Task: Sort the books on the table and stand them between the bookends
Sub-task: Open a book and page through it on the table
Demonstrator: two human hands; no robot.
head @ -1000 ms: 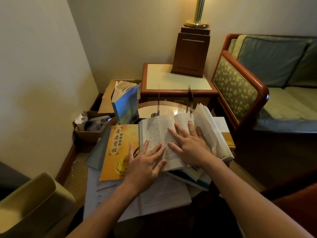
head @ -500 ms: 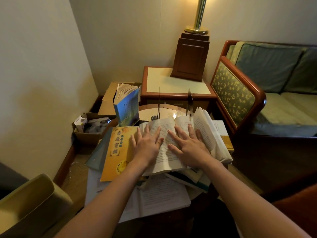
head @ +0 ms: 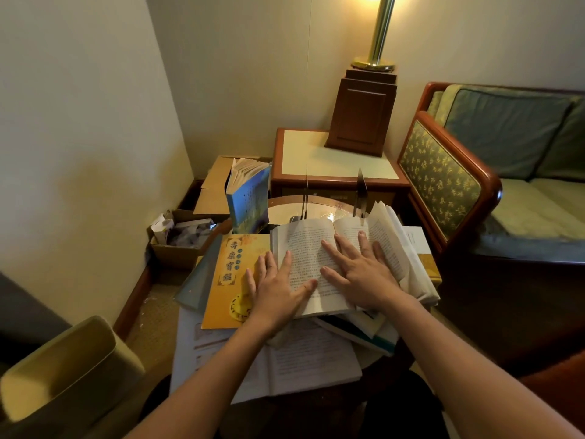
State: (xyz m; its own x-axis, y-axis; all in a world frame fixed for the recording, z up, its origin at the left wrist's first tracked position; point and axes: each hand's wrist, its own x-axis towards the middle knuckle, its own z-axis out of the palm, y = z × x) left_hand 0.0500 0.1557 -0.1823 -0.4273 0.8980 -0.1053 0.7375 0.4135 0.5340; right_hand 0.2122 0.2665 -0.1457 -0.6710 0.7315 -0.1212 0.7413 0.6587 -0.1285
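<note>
Both your hands flat, fingers straight, gripping nothing: left hand [head: 275,289] on open book [head: 304,248] left-page edge, right hand [head: 361,277] across its gutter. Spine points away from you toward bookends [head: 361,191] at table [head: 316,210] far edge; right hand nearer them.
</note>
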